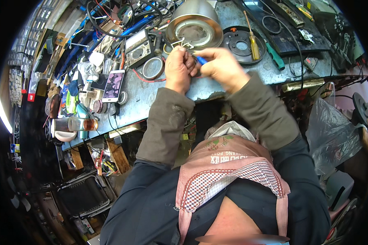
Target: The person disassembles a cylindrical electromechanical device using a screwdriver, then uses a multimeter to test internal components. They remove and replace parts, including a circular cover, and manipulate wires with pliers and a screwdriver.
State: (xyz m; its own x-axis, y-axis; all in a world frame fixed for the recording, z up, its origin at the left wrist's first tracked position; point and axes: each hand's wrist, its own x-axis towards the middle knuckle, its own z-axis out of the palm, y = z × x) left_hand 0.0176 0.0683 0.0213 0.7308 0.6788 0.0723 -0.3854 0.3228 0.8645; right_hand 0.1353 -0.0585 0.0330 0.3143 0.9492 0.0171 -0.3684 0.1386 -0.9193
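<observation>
My left hand is closed around a small part, mostly hidden by the fingers. Pale bent metal prongs stick out above its fingertips. Against it, my right hand grips a tool with a blue handle; its working end is hidden between the hands. Both hands are over the front edge of the bench. Just beyond them stands a dented metal bowl-shaped shade. A round grey ring-shaped piece lies left of my left hand.
A worn blue-grey workbench carries a multimeter, a phone and a glass jar at left. Right of the shade, a yellow-handled screwdriver rests on a black disc, near a green-handled tool. Cables clutter the back.
</observation>
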